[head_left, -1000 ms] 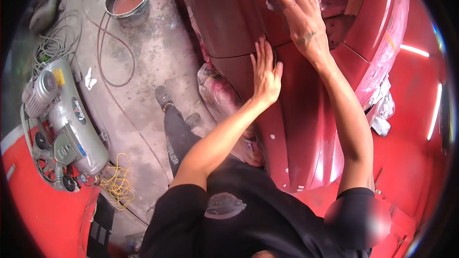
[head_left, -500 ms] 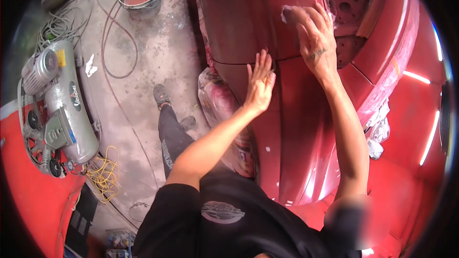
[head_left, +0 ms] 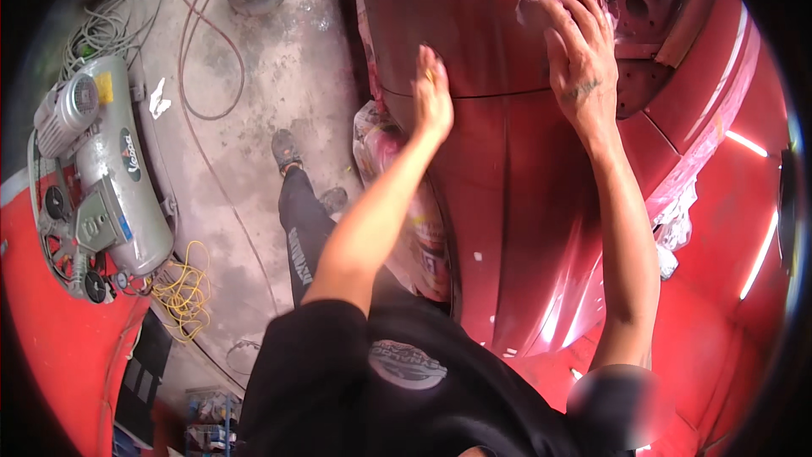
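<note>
A dull red car body stretches away in front of me, with a dark panel seam crossing it. My right hand lies over the far panel next to an opening. Its bent fingers press a thin, pale, crumpled piece to the surface; whether this is cloth or abrasive sheet cannot be made out. My left hand is at the panel's left part, near the seam, turned partly edge-on with fingers straight and nothing in it. Whether it touches the panel is unclear, and its fingertips are slightly blurred.
A bucket of reddish liquid stands on the concrete floor at upper left. Left of me are an air compressor, a looped hose and a yellow cord. Plastic wrapping covers a part beside the car.
My left hand has shifted left and turned from palm-flat to nearly edge-on. My right hand, still with the pale piece, sits slightly farther up and right in the view, which has itself shifted.
</note>
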`<state>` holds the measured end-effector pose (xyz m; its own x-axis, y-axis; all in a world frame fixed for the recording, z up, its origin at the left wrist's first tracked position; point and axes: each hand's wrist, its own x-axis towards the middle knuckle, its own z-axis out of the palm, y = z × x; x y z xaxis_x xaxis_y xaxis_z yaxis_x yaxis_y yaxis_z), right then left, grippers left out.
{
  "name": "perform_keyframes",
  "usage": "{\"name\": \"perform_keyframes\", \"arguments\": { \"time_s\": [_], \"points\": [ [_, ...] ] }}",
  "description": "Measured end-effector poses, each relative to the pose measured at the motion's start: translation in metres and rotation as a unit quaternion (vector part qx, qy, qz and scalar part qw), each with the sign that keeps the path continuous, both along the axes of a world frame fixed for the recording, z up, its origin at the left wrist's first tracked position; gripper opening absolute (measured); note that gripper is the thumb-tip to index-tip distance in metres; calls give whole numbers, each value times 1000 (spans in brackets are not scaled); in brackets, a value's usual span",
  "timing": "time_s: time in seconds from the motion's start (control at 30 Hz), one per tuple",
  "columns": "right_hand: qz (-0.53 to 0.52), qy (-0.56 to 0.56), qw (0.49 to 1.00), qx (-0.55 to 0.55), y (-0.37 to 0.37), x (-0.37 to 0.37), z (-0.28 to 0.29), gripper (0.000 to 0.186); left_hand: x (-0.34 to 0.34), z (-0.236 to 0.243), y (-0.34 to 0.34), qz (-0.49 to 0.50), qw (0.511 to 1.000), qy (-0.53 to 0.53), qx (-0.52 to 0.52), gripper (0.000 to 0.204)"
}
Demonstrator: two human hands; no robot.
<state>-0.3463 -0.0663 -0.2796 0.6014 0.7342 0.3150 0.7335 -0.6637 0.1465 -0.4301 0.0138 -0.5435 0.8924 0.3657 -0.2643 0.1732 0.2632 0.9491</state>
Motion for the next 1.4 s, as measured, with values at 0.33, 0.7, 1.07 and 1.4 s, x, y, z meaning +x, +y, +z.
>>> {"name": "perform_keyframes", "arguments": {
  "time_s": [0.33, 0.7, 1.07, 1.4],
  "points": [
    [-44, -3, 998, -41, -4, -5, 4, 54, 7, 65, -21, -57, 981, -134, 128, 69],
    [-43, -4, 998, -56, -7, -3, 0, 52, -73, 58, -40, -103, 985, -95, 101, 67],
    [-24, -12, 998, -59, -5, 1, 1, 50, -98, 60, -56, -115, 993, -8, 39, 69],
    [-18, -29, 997, -70, 0, 4, 1, 47, -3, -82, 39, -82, 948, 265, -158, 62]
  ]
}}
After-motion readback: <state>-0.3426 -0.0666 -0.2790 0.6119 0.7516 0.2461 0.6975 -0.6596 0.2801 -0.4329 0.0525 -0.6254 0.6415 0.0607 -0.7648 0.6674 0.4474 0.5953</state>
